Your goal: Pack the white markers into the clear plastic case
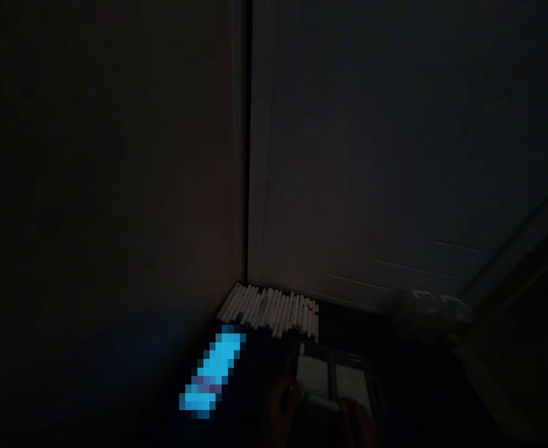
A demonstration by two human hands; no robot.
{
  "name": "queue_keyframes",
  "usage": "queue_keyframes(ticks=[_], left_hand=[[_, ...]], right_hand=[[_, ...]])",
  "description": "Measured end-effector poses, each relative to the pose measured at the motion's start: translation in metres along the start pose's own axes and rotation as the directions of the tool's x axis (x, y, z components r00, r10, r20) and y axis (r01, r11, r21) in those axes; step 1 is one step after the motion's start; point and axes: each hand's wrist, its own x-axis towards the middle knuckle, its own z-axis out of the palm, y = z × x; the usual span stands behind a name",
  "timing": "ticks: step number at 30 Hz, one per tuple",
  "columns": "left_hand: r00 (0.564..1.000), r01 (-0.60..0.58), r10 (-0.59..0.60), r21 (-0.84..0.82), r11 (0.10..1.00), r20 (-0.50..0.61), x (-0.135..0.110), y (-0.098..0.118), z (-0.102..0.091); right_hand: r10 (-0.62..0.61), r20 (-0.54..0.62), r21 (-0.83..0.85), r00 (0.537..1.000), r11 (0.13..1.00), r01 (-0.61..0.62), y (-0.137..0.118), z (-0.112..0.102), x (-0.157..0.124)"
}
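Observation:
In the dim light, my left hand [281, 404] and my right hand [359, 422] hold a white marker [321, 402] between them, the left at one end and the right at the other. The marker lies roughly level over a clear tray [332, 373] with two compartments that have pale contents or lining. Another short white stick, perhaps a marker [301, 350], stands at the tray's back left. Behind the tray, several white markers [281, 308] with coloured ends lie side by side in a row. Darkness hides much of both hands.
A glowing blue screen-like shape [215, 370], blurred into blocks, lies left of my hands. Pale walls [349, 155] meet in a corner behind the markers. Clear plastic containers [437, 305] sit at the right back, beside a pale sloping edge [484, 386].

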Motion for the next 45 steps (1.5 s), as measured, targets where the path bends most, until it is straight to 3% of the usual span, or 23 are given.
queue_keyframes(ticks=[2,10,14,20,45], left_hand=[[0.998,-0.045,0.046,-0.026,0.999,0.039,-0.001,0.008,-0.001],[0.974,-0.19,0.196,-0.063,0.98,0.113,-0.002,0.036,-0.01],[0.958,-0.241,0.252,-0.086,0.967,0.138,0.0,0.038,-0.011],[0.961,-0.23,0.24,-0.085,0.969,0.139,0.003,0.036,-0.009],[0.973,-0.168,0.18,-0.091,0.982,0.147,0.008,0.03,-0.007]], right_hand=[[0.011,0.135,0.037,0.991,0.999,-0.016,-0.005,-0.007,0.002],[-0.067,0.22,0.073,0.973,0.996,0.052,-0.01,-0.012,0.009],[-0.122,0.189,0.072,0.974,0.991,0.11,-0.012,-0.011,0.009],[-0.152,0.108,-0.026,0.982,0.988,0.155,-0.014,-0.009,0.009],[-0.186,0.097,-0.058,0.978,0.98,0.192,-0.02,-0.012,0.008]])
